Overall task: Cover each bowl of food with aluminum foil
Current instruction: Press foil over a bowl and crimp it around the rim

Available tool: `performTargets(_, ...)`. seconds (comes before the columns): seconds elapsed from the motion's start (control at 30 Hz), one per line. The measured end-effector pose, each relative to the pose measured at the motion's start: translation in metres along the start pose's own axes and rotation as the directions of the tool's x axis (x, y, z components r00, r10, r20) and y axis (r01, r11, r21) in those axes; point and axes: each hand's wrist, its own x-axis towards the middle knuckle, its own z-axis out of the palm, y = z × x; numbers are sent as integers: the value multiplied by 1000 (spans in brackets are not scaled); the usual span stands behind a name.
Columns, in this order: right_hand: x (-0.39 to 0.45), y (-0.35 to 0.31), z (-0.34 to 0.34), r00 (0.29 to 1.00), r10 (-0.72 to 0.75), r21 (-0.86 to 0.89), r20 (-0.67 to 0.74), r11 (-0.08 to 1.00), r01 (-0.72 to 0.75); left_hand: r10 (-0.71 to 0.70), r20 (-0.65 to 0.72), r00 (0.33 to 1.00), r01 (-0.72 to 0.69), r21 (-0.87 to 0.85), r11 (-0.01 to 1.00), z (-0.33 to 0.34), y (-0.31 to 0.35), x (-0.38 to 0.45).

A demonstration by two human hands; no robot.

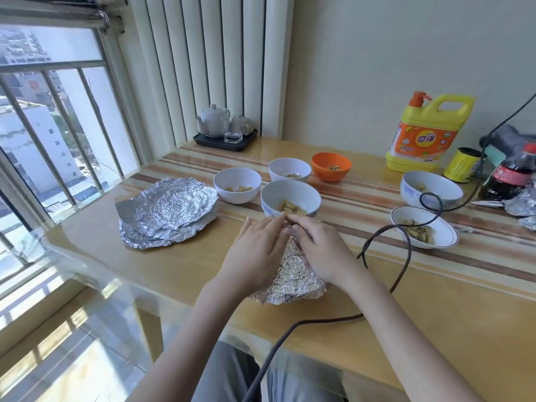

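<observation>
- A crinkled sheet of silver aluminum foil [293, 274] lay draped over what I took to be a bowl, itself hidden, near the counter's front edge.
- The left hand [255, 250] rested on the foil's left side, fingers fairly straight; the right hand [319, 250] curled at the far rim, its grip seemingly pinching the foil there.
- Judged step: crimping the foil around this first bowl.
- Just beyond the hands stood a white ceramic bowl of yellowish food pieces [291, 198], uncovered; two more white bowls [237, 185] and a small orange plastic bowl [331, 166] sat farther back, and two patterned white bowls [424, 226] toward the right edge.
- A stack of round, creased foil sheets [168, 211] waited toward the left edge.
- Next move probably calls for pressing down the remaining rim, then taking a fresh sheet.
- A dark cable [406, 245] looped across the yellow laminate counter [435, 309].
</observation>
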Motion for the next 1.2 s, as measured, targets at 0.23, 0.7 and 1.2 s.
performTargets(0.23, -2, 3, 4, 992, 123, 212, -16, 970, -116, -43, -6, 999, 43, 124, 991, -1, 6, -1)
performTargets(0.7, 2, 9, 9, 953, 302, 246, -12, 925, -289, -129, 97, 987, 103, 237, 966, -4, 7, 3)
performTargets(1.2, -19, -1, -3, 907, 410, 379, -96, 858, -347, -269, -41, 962, 183, -633, 752, -8, -12, 1)
